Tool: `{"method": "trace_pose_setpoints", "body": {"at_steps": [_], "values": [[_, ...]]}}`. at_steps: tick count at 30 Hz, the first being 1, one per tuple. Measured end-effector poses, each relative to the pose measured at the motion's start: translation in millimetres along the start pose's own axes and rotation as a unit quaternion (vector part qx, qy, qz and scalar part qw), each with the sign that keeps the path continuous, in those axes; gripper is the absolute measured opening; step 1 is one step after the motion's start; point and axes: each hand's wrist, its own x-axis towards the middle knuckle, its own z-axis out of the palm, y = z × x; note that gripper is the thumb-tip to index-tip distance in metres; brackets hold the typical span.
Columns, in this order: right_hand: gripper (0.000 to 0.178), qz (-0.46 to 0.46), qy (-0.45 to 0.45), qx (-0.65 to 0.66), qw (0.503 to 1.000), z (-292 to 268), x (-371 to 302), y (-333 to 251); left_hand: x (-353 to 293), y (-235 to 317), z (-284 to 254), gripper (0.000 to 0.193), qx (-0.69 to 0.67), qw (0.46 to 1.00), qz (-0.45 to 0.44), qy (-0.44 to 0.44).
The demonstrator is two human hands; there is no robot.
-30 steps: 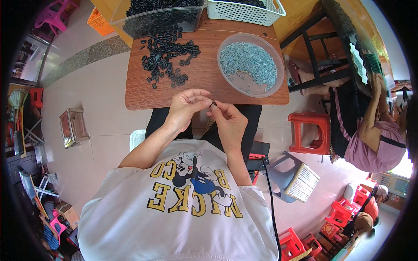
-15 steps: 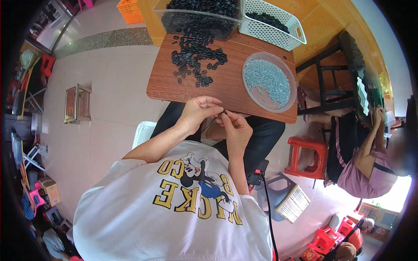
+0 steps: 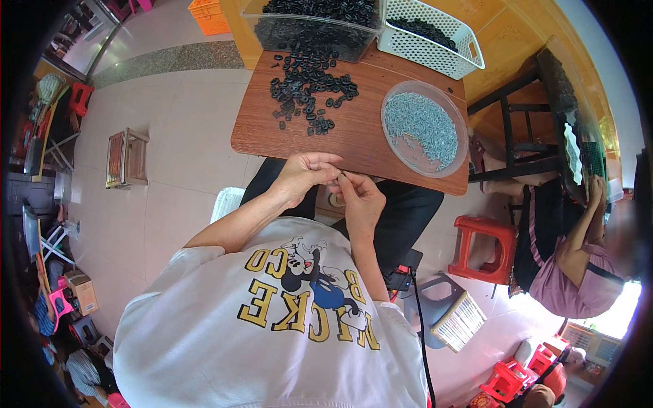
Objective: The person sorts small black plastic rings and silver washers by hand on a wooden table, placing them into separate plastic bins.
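My left hand (image 3: 304, 180) and my right hand (image 3: 362, 204) meet in front of the table's near edge, above my lap. Thumbs and fingertips of both pinch a tiny dark piece, mostly hidden by the fingers. On the wooden tabletop (image 3: 252, 136) ahead lie many small black plastic pieces (image 3: 309, 92), oval or ring-like, in a loose spread. Right of them stands a round clear tub (image 3: 462, 146) holding many small silvery, slender pieces (image 3: 425, 129) that look like screws.
Behind the spread, a clear bin (image 3: 313, 37) and a white perforated basket (image 3: 435, 61) hold more black pieces. A red stool (image 3: 479, 251) and a grey stool (image 3: 435, 299) stand at right. Another person (image 3: 578, 272) works at a dark table there. A low metal-legged stool (image 3: 126, 160) stands left.
Both hands have shifted slightly left, still fingertip to fingertip. The dark piece between them shows less than before. The pieces on the table look unchanged.
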Motion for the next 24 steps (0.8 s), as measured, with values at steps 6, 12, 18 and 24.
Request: {"method": "trace_pose_setpoints", "body": {"at_steps": [6, 12, 18, 24], "values": [[0.01, 0.009, 0.005, 0.032, 0.999, -2.1, 10.1, 4.1, 9.7, 0.7, -2.8, 0.033, -0.077, 0.996, -0.028, 0.027], [0.009, 0.019, 0.003, 0.039, 0.999, -2.3, 16.5, 7.6, 19.2, 0.8, -9.3, 0.036, -0.059, 0.997, -0.041, 0.02], [0.01, 0.067, -0.013, 0.024, 0.997, 2.1, 22.9, 5.6, 26.1, 6.2, -18.0, 0.046, 0.025, 0.999, -0.035, 0.002], [0.009, 0.101, -0.016, 0.078, 0.992, 7.5, 31.6, 2.9, 25.0, 26.3, -21.9, 0.047, 0.039, 0.999, -0.028, 0.007]]}}
